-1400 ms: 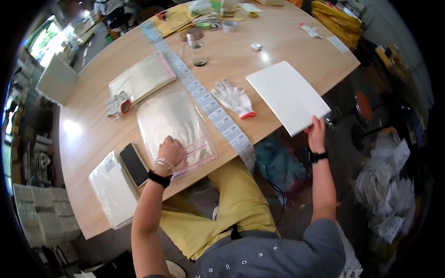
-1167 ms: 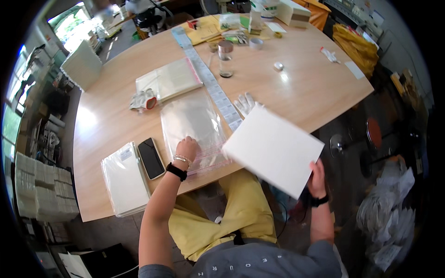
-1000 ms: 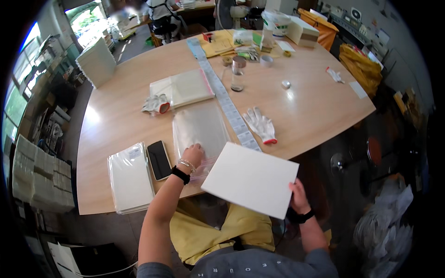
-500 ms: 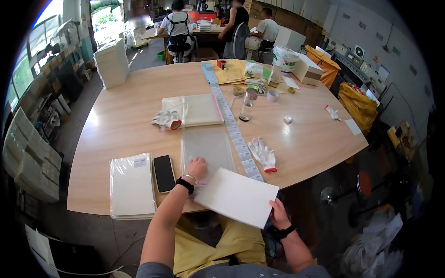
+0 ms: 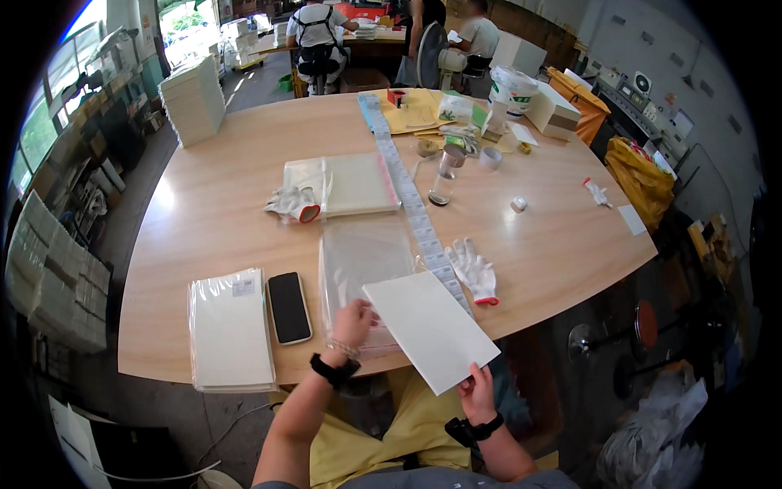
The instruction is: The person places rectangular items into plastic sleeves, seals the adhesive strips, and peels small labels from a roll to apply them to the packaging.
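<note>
My right hand (image 5: 476, 389) grips the near right corner of a white rectangular paper pad (image 5: 432, 330), thumb on top. The pad is tilted over the near table edge and covers part of a clear plastic bag (image 5: 358, 253) lying flat. My left hand (image 5: 354, 323) is over the near end of that bag, by the pad's left edge. Its fingers are curled together; whatever they may pinch is hidden. Left of it lie a black phone (image 5: 288, 307) and a stack of white pads in clear wrap (image 5: 230, 334).
A strip of labels (image 5: 419, 220) runs along the table. White gloves (image 5: 472, 269), a stack of clear bags (image 5: 358, 183), a glass jar (image 5: 444, 183), tape (image 5: 490, 157) and a white bucket (image 5: 511, 90) stand or lie about. Several people work at the far table.
My left hand has drawn back toward me from the bag, its fingers now curled. My right hand has turned the pad, and its far end has swung farther from me.
</note>
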A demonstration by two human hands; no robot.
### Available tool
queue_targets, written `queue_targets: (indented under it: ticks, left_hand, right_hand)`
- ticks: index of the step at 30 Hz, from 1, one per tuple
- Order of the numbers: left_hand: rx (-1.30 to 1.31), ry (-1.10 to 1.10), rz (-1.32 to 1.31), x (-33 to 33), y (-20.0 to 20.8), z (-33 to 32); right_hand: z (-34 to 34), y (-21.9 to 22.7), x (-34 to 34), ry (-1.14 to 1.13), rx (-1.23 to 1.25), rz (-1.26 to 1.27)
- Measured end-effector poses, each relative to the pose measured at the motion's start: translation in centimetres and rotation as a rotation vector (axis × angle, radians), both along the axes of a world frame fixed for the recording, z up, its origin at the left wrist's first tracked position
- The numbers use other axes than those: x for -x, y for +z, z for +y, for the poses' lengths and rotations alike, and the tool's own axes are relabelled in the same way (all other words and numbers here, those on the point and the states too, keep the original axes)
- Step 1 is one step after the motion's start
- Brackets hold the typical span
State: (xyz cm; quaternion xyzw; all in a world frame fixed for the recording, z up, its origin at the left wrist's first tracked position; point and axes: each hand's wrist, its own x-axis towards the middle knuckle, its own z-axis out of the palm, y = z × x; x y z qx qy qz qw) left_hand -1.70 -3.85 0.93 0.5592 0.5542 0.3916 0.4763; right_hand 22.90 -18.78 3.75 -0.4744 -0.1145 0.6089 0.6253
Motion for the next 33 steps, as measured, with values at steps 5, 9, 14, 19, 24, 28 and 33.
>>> queue_targets:
  ticks: [5,9,14,19,24,28,33]
  left_hand:
    - [-0.321,0.221,-0.314,-6.3,-3.1,-2.5]
    - [-0.056,-0.452,-0.48,-5.8,-6.0,-4.1]
    - [0.163,-0.042,-0.616,-8.6,-13.4,-16.3]
    - [0.42,0.05,-0.679,-8.4,-10.5,-18.5]
    - [0.451,0.064,-0.63,-7.2,-9.5,-16.7]
    - [0.437,0.21,-0.579,-3.6,-5.7,-17.0]
    - [0.492,0.089,-0.565,-0.6,-7.2,-17.7]
  right_hand:
    - [-1.1,1.1,0.5,0.023,0.086,0.118]
    - [-2.5,1.3,1.4,0.086,0.114,0.059]
    - [-4.6,-0.1,4.2,0.119,0.179,0.077]
    - [-1.8,-5.8,5.7,0.087,0.017,0.198]
    - [0.1,-4.1,4.9,0.239,-0.045,0.177]
    - [-1.6,-3.3,2.3,0.561,0.095,-0.108]
    - [-1.0,-4.9,6.2,0.576,-0.572,-1.282]
